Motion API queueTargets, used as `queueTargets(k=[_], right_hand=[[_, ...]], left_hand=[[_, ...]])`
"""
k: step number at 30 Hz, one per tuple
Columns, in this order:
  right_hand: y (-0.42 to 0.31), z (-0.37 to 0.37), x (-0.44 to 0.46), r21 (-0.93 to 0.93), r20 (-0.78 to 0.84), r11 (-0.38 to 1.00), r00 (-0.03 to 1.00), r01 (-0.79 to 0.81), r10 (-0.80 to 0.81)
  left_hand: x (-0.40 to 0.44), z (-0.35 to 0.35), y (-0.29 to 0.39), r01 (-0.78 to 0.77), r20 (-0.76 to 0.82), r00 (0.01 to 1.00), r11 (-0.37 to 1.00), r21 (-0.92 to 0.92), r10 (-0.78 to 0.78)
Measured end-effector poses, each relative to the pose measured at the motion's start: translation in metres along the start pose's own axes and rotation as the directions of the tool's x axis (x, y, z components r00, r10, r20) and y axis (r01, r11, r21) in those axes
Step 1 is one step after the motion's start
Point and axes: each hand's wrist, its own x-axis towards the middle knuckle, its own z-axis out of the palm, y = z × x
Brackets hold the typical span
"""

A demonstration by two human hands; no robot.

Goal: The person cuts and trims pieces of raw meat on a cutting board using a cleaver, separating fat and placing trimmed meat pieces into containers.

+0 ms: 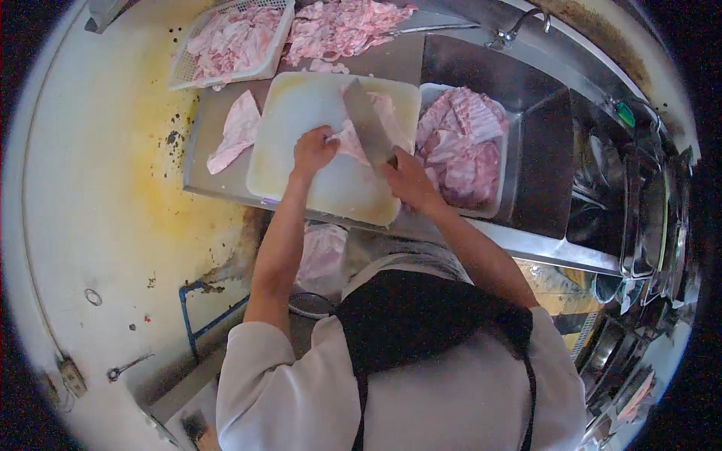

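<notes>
A wide-bladed cleaver (368, 122) is held in my right hand (408, 180), its fingers wrapped round the handle. The blade lies over a pale pink piece of meat (385, 113) on the white cutting board (293, 101). My left hand (314, 152) is closed at the left edge of that piece, pinching a thin whitish end of it. Right beside the board, a white tub (502, 154) holds a heap of pink meat (460, 143), close to my right hand. Another flat piece of meat (237, 131) rests on the steel counter left of the board.
Behind the board are a white perforated basket (280, 45) of meat pieces and a loose pile (338, 28) on the counter. A steel sink (538, 180) with a faucet (519, 31) lies to the right. Below the counter's front edge is more pale meat (323, 252).
</notes>
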Motion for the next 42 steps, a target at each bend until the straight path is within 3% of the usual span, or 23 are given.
queueTargets(k=[4, 6, 8, 9, 11, 14, 17, 20, 23, 25, 29, 31, 34, 36, 38, 40, 42], right_hand=[[-0.028, -0.003, 0.003, 0.086, 0.093, 0.983, 0.984, -0.161, 0.153], [0.000, 0.005, -0.036, -0.164, 0.052, 0.985, 0.996, -0.063, 0.073], [-0.033, -0.036, -0.081, -0.101, 0.261, 0.992, 0.960, -0.076, 0.100], [-0.038, -0.048, -0.096, -0.085, 0.301, 0.982, 0.935, -0.171, 0.189], [-0.046, -0.063, -0.107, -0.061, 0.333, 0.976, 0.918, -0.208, 0.216], [-0.046, -0.061, -0.108, -0.067, 0.232, 0.995, 0.969, -0.072, 0.086], [-0.034, -0.030, -0.084, -0.159, 0.064, 0.986, 0.996, -0.050, 0.060], [-0.042, -0.022, -0.062, -0.222, 0.019, 0.974, 0.998, -0.050, 0.056], [-0.040, -0.019, -0.041, -0.315, 0.058, 0.949, 0.998, -0.008, 0.028], [-0.055, -0.017, -0.023, -0.399, 0.099, 0.917, 0.993, -0.022, 0.067], [-0.054, 0.014, 0.033, -0.363, 0.049, 0.929, 0.998, 0.063, -0.049], [-0.057, 0.023, 0.050, -0.427, 0.055, 0.902, 0.997, 0.065, -0.046], [-0.064, 0.009, 0.005, -0.462, 0.116, 0.884, 0.993, 0.069, -0.017], [-0.045, -0.002, -0.037, -0.533, 0.165, 0.846, 0.978, -0.019, 0.126], [-0.019, -0.020, -0.104, -0.483, 0.095, 0.870, 0.994, 0.101, -0.063], [-0.027, -0.045, -0.156, -0.537, 0.178, 0.803, 0.895, -0.260, 0.409], [-0.015, -0.063, -0.189, -0.462, 0.212, 0.833, 0.875, -0.303, 0.435]], left_hand=[[0.000, 0.005, -0.004, -0.060, -0.054, 0.997, 0.998, -0.019, 0.059], [-0.002, 0.006, -0.010, -0.060, -0.098, 0.994, 0.997, -0.047, 0.055], [0.000, 0.005, -0.013, -0.028, -0.116, 0.993, 0.995, -0.091, 0.017], [0.001, 0.006, -0.015, -0.033, -0.137, 0.990, 0.999, -0.038, 0.028], [-0.002, 0.009, -0.017, -0.038, -0.174, 0.984, 0.997, 0.072, 0.050], [0.010, 0.022, -0.011, -0.197, -0.303, 0.928, 0.975, 0.101, 0.218], [0.011, 0.000, 0.033, -0.037, -0.090, 0.995, 0.999, 0.001, 0.037], [0.017, 0.000, 0.029, -0.132, 0.063, 0.990, 0.989, 0.062, 0.128], [0.021, 0.011, 0.013, -0.279, -0.006, 0.960, 0.960, 0.038, 0.279], [0.024, 0.013, 0.014, -0.266, 0.019, 0.964, 0.962, 0.066, 0.265], [0.028, 0.008, 0.019, -0.213, 0.109, 0.972, 0.976, 0.049, 0.206], [0.025, 0.008, 0.018, -0.233, 0.032, 0.972, 0.972, 0.029, 0.232], [0.017, 0.015, 0.015, -0.182, -0.026, 0.983, 0.982, 0.041, 0.183], [0.008, 0.017, 0.012, -0.111, -0.023, 0.994, 0.994, 0.002, 0.111], [-0.008, 0.005, 0.009, -0.030, 0.002, 1.000, 0.995, -0.094, 0.030], [-0.029, -0.011, -0.003, 0.010, 0.053, 0.999, 0.974, -0.226, 0.002], [-0.031, -0.023, -0.025, 0.037, 0.024, 0.999, 0.896, -0.442, -0.029]])
